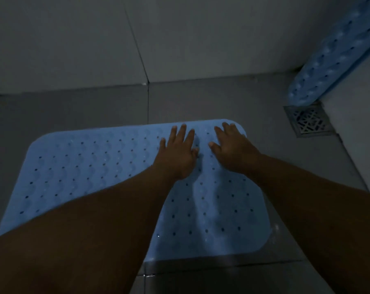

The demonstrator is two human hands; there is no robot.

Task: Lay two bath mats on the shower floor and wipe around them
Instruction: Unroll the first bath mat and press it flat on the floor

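Note:
A light blue bath mat (84,170) with rows of small holes lies flat on the grey tiled shower floor (95,111). My left hand (177,151) rests palm down on its far right part, fingers spread. My right hand (233,147) presses flat beside it, close to the mat's far right corner. Neither hand holds anything. A second blue mat (337,54) leans upright against the right wall in the far right corner, partly cut off by the frame.
A square metal floor drain (309,120) sits just below the leaning mat, right of the flat one. Pale walls (73,39) close the far side and the right side. Bare floor tiles run between the mat and the far wall.

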